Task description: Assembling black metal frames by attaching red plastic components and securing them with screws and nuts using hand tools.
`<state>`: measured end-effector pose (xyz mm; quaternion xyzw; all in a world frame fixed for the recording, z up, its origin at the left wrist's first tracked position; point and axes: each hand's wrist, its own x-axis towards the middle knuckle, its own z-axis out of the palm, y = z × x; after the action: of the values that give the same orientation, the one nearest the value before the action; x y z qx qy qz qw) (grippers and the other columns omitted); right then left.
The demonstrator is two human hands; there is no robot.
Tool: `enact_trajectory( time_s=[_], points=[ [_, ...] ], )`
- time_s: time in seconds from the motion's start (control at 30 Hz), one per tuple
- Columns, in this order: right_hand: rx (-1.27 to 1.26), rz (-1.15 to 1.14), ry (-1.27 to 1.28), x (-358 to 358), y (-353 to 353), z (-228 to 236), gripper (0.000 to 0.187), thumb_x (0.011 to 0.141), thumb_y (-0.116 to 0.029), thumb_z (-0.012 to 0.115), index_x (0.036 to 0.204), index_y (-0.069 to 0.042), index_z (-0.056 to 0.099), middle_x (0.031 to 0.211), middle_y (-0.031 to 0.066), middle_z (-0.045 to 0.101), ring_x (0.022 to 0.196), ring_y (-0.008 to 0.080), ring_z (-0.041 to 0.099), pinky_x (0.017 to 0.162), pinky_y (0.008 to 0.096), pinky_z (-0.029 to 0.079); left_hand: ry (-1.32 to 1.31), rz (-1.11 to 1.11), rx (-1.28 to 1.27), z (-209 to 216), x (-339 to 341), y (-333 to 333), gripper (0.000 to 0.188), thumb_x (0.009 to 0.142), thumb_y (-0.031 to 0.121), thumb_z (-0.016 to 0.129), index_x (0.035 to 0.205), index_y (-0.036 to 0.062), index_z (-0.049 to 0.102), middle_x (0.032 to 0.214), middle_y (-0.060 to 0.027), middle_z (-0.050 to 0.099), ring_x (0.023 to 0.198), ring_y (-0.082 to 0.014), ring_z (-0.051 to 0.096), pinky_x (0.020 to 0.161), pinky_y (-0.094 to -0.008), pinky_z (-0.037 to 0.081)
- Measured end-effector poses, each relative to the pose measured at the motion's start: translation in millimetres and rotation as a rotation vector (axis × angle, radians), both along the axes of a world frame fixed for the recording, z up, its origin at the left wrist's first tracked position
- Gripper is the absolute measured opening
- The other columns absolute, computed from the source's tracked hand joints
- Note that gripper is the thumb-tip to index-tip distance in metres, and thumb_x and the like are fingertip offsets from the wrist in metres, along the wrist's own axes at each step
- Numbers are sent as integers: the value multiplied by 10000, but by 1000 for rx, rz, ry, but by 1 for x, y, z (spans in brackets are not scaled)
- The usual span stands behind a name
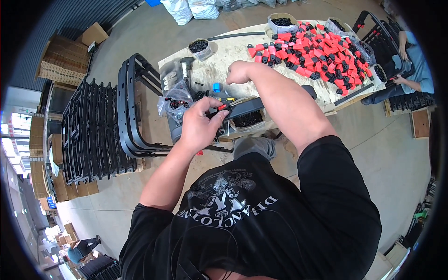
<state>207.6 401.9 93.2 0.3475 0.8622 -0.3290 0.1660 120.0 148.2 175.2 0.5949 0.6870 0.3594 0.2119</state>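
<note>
My left hand (201,122) is closed on a small black-and-red plastic part (223,108), pinched between thumb and fingers. It is over the left portion of a black metal frame (248,107) that lies along the near table edge. Farther up, my right hand (240,73) hovers above the tabletop with its fingers curled; whatever they hold, if anything, is hidden. Between the hands sit a small blue block (216,87) and a yellow-handled tool (227,99). An open container of small black pieces (248,119) is at the near edge, partly behind the frame.
Red and black plastic parts (322,53) are heaped on the right of the table (217,58). A hammer (187,65) and a plastic bag (177,100) lie at left. Black frames (95,130) stand stacked on the left. Another person (415,65) works at far right.
</note>
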Motion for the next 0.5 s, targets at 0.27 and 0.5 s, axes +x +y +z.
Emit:
enact_trajectory(
  time_s=[0.27, 0.5],
  points=[
    [-50, -58, 5, 3, -1, 3, 532, 853, -380, 697, 1209, 15, 694, 1110, 230, 719, 980, 339, 709, 834, 443, 565, -8, -35, -60, 4, -11, -2, 203, 826, 107, 806, 974, 31, 692, 891, -104, 709, 763, -210, 653, 703, -324, 526],
    [-54, -38, 10, 3, 1, 0, 525, 863, -381, 691, 1214, 11, 689, 1116, 219, 715, 942, 331, 706, 809, 431, 570, 148, -117, -13, 9, -11, 1, 216, 822, 141, 806, 989, 30, 725, 926, -137, 718, 866, -302, 686, 792, -375, 543]
  ],
)
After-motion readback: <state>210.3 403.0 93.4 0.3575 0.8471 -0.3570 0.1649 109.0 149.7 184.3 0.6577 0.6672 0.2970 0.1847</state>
